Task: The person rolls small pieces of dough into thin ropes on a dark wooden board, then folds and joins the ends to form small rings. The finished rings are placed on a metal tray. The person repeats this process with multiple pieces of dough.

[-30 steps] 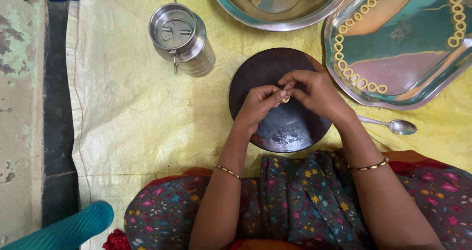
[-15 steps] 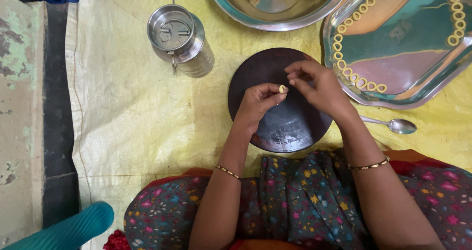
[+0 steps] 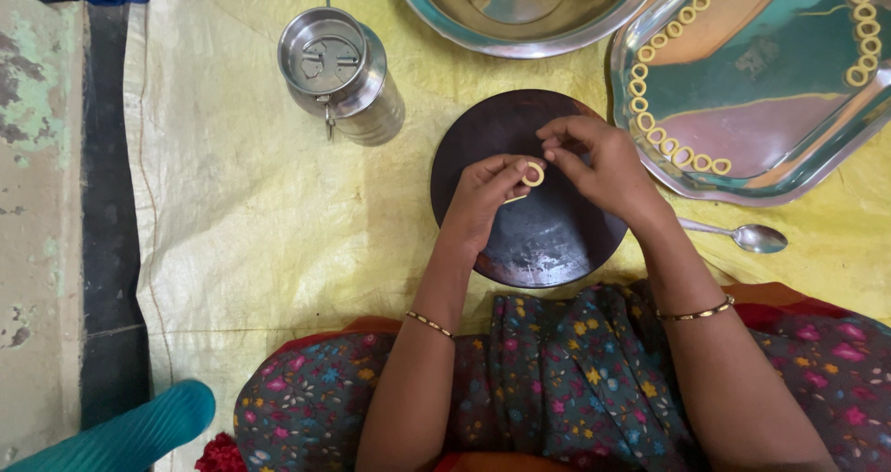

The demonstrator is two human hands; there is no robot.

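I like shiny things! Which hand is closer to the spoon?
Right. The right hand is over the round dark board, up and left of the spoon. The left hand is farther left, holding the dough ring.

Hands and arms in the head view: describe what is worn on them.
Both forearms are bare, with no sleeves in view. The left hand has a thin gold-coloured bangle at its wrist. The right hand has a similar thin gold-coloured bangle. No rings or gloves can be made out.

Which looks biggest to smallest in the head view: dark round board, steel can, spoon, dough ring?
1. Board
2. Can
3. Spoon
4. Dough ring, held between the left hand and right hand, above the board and so nearer the camera.
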